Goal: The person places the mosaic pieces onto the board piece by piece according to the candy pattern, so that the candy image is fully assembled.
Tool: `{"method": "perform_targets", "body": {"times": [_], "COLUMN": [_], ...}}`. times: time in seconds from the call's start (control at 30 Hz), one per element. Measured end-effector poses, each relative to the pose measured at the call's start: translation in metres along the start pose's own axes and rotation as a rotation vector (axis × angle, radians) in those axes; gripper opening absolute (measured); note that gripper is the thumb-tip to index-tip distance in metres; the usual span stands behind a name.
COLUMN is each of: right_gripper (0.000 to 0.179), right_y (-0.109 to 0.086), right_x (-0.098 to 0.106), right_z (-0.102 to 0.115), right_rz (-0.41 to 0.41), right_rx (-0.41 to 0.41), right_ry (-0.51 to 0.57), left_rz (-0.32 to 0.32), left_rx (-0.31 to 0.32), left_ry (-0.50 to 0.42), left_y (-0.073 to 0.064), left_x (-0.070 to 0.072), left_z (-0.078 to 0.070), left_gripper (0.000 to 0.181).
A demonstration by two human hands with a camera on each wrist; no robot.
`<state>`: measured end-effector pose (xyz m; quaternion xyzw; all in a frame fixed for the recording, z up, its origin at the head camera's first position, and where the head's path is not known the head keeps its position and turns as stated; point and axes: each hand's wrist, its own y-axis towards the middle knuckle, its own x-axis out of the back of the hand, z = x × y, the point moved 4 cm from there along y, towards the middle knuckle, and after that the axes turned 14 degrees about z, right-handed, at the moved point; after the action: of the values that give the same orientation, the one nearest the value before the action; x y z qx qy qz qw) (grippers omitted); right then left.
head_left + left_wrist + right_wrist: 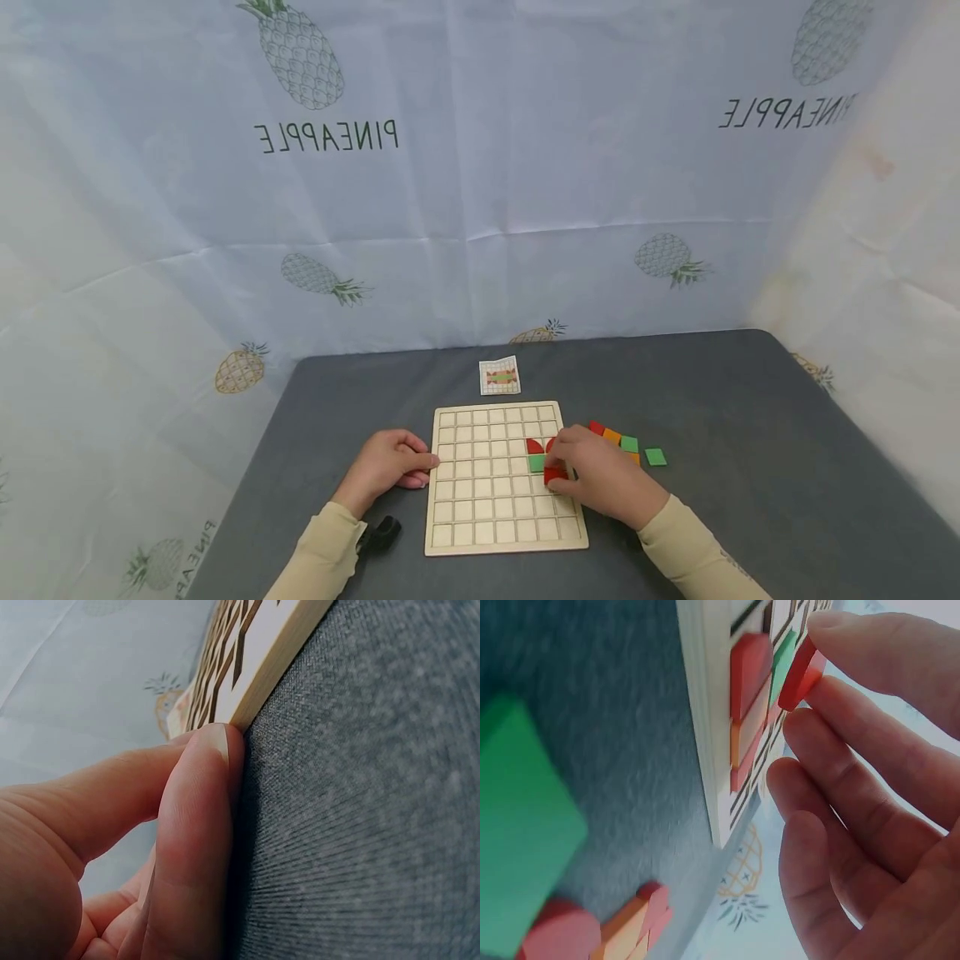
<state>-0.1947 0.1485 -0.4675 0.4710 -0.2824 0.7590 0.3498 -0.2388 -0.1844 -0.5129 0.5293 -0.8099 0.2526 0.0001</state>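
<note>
A wooden board with a square grid (483,510) lies on the dark table. At its left edge my left hand (384,467) pinches the rim, thumb and finger meeting there in the left wrist view. Over the board's right part, my right hand (603,479) pinches a red tile (802,673) between thumb and index finger, tilted up off the grid. Beneath and beside it, a red rounded tile (534,447), a green tile (537,463) and an orange tile (748,729) sit in grid cells. The right hand partly hides these tiles in the head view.
Several loose red, orange and green tiles (628,444) lie right of the board, with one green tile (656,457) slightly apart. Behind the board is a small printed pattern card (499,378). A pineapple-print cloth (480,183) hangs behind the table.
</note>
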Motion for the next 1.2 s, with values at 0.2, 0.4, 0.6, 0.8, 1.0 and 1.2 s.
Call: {"method": "perform_targets", "body": {"times": [0.2, 0.4, 0.6, 0.8, 1.0, 1.2], "right_gripper": [0.014, 0.015, 0.015, 0.010, 0.010, 0.011], "right_y": [0.0041, 0.0024, 0.0034, 0.0044, 0.0038, 0.0054], "right_x": [-0.0079, -0.0071, -0.0034, -0.0098, -0.0096, -0.0100], "right_z": [0.0048, 0.0025, 0.0037, 0.0038, 0.0041, 0.0058], "right_rz": [0.019, -0.017, -0.037, 0.005, -0.014, -0.021], "right_rx": [0.022, 0.008, 0.021, 0.002, 0.032, 0.036], "right_ry": [-0.010, -0.030, -0.037, -0.002, -0.039, -0.022], "left_rz": [-0.005, 0.012, 0.004, 0.016, 0.007, 0.002], "left_rx": [-0.003, -0.021, -0.023, -0.016, -0.007, -0.001], "left_ry": [-0.008, -0.004, -0.004, -0.011, -0.010, -0.008], "left_y": [-0.0001, 0.0010, 0.0008, 0.0001, 0.0002, -0.0007], "left_x": [0.0002, -0.0014, 0.0011, -0.0016, -0.0029, -0.0013], "left_z": [0.0014, -0.0031, -0.0043, 0.0000, -0.0007, -0.0004], "left_gripper": [0.036, 0.036, 0.035, 0.037, 0.036, 0.035]}}
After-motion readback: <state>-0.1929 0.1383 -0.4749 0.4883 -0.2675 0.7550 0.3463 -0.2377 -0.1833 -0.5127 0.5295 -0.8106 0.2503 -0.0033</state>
